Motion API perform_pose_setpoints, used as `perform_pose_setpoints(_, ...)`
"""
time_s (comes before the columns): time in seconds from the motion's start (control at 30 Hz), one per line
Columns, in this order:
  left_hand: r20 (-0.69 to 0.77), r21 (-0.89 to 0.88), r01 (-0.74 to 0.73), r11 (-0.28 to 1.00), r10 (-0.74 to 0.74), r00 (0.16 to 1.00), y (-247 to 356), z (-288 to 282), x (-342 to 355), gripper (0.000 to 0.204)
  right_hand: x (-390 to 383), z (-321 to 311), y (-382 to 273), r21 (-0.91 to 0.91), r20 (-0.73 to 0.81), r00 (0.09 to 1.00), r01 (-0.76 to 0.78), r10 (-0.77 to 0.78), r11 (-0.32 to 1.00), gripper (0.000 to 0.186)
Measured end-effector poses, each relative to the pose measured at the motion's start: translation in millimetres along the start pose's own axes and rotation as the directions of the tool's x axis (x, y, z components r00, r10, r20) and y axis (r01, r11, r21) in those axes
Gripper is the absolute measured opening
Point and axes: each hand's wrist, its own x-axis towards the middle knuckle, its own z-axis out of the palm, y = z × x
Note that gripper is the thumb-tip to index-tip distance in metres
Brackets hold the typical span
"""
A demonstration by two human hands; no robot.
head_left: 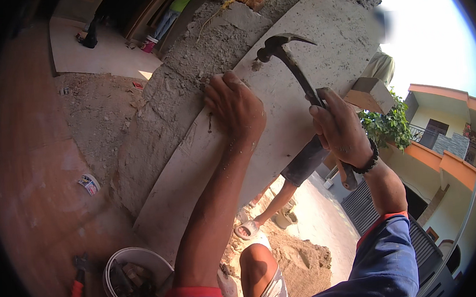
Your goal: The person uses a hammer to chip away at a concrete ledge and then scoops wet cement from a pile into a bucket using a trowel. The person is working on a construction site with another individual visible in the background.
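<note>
- Hammer is held by the right hand, which is shut tight round the handle, low down, so a good swing can be made.
- Its dark metal head is lifted up over the board, a little above and to the right of the left hand.
- The left hand is pressed flat on the board with its fingers curled; a thin nail is seen just beside the fingers, and it cannot be told if the nail is pinched or only touched.
- The board is laid slanting along the rough grey wall, and it seems to be kept in place by the left hand.
- A white bucket with bits inside is set on the red floor near the left arm, so it can be reached.
- A red-handled tool is left just beside the bucket.
- A wooden block is seen past the right hand.
- Another person's leg and sandal are seen lower down, by a heap of sand.
</note>
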Motion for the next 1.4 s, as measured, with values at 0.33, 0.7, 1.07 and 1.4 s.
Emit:
perform_pose_setpoints(0.33,0.054,0.003,0.025,1.000,-0.025,0.998,0,-4,4,0.036,0,-1,-12,0.050,-0.226,0.974,-0.014,0.025,0.999,0.019)
perform_pose_setpoints(0.7,0.047,-0.010,0.054,0.999,-0.053,0.997,3,-7,6,0.027,2,-13,-37,0.159,-0.269,0.963,0.053,-0.009,0.986,0.027)
perform_pose_setpoints(1.07,0.037,0.012,0.061,0.998,-0.062,0.997,1,-4,9,0.023,6,-15,-38,0.112,-0.274,0.959,-0.044,0.074,0.993,0.024)
perform_pose_setpoints(1.4,0.028,-0.014,0.065,0.998,-0.065,0.998,7,-3,8,0.024,16,-14,-18,-0.036,-0.286,0.953,0.093,-0.100,0.995,0.027)
